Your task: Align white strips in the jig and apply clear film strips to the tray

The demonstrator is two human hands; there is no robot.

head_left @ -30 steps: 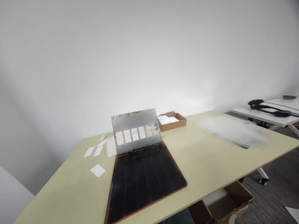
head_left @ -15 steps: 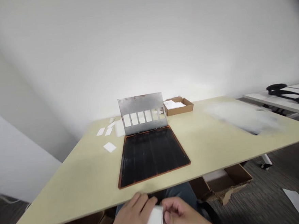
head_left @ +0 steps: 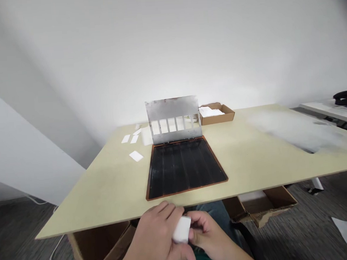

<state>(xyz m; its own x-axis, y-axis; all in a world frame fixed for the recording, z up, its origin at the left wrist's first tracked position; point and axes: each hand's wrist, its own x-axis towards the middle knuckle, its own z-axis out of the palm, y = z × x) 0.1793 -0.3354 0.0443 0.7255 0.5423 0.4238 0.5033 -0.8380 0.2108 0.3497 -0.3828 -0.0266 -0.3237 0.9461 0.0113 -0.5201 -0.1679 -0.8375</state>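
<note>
Head view shows a small white rectangular piece pinched between both hands, below the near edge of the table. The left hand curls its fingers over the piece's top; the right hand grips its other side. Beyond them on the pale yellow wooden table lies a flat black tray with an orange-brown rim, and a slotted grey metal plate stands upright at its far edge. Loose white cards lie to the left of it.
</note>
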